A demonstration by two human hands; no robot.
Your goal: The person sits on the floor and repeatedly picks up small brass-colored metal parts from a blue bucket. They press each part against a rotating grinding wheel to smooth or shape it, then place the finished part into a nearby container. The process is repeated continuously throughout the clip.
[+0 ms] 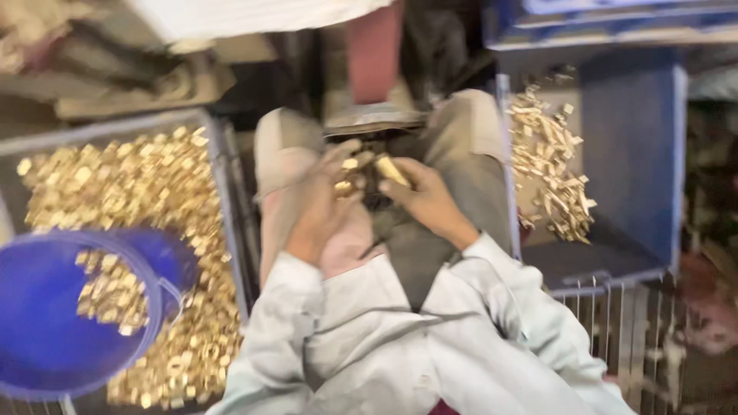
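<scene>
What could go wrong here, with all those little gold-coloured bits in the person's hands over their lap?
The left hand cups several small brass-coloured pieces loosely over the lap; some could slip between the knees. The right hand pinches one longer piece, which might drop too. The blue bowl rests tilted on the heap in the left crate and might slide, spilling its contents.

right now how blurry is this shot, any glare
Head view: motion blur smears everything; the left hand and right hand show no finger detail; the brass pieces in the left crate melt together and glint brightly; the blue bowl stays readable.
</scene>
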